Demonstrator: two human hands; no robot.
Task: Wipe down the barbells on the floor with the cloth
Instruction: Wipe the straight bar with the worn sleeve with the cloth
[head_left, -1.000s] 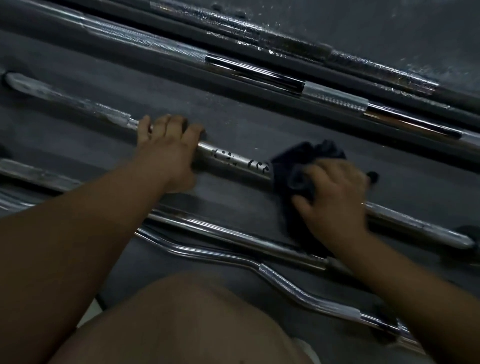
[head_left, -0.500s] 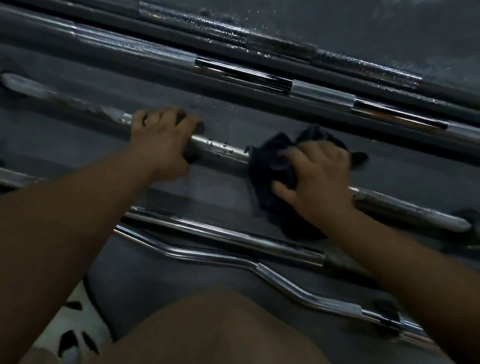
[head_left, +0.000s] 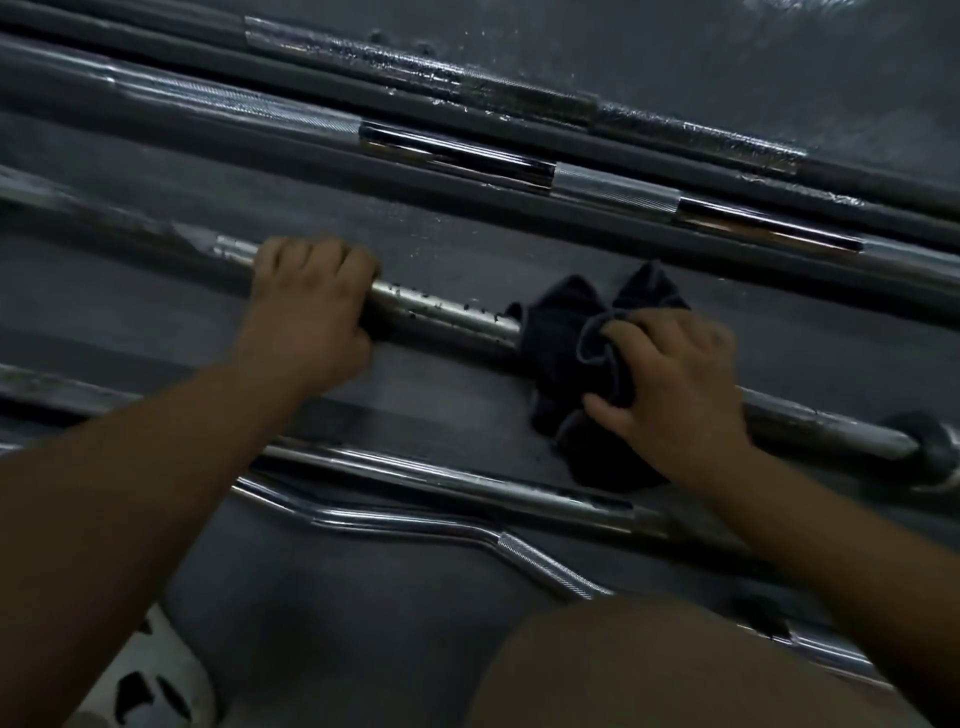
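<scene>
Nearest, at the bottom edge: a bare knee, and to its left a white object with black marks, too cut off to identify. Under everything, dark grey floor.

Just beyond the knee: a bent chrome curl bar, knurled on one angled section. Right behind it and nearly parallel, a straight chrome bar, slanting from the left down to the right.

Next out, at arm's reach: the speckled barbell, flat on the floor on the same slant, dotted with dark flecks along the stretch between the two hands. On it, the left hand, fingers curled over the top of the shaft and gripping it. Further along the same shaft, toward its right end, the right hand, fingers and thumb curled round the dark cloth, bunching it over and against the bar. Loose folds of cloth sticking up on the far side of the bar and trailing onto the floor on the near side. Right of that hand, bare shaft, ending at a dark collar by the frame edge.

Farther off, well apart from both hands: a long barbell with knurled silver bands and mirror-smooth dark stretches. Farthest of all, a rough-looking bar with glinting patches, wet or scuffed, cannot tell which. Pale specks scattered on the floor near it.
</scene>
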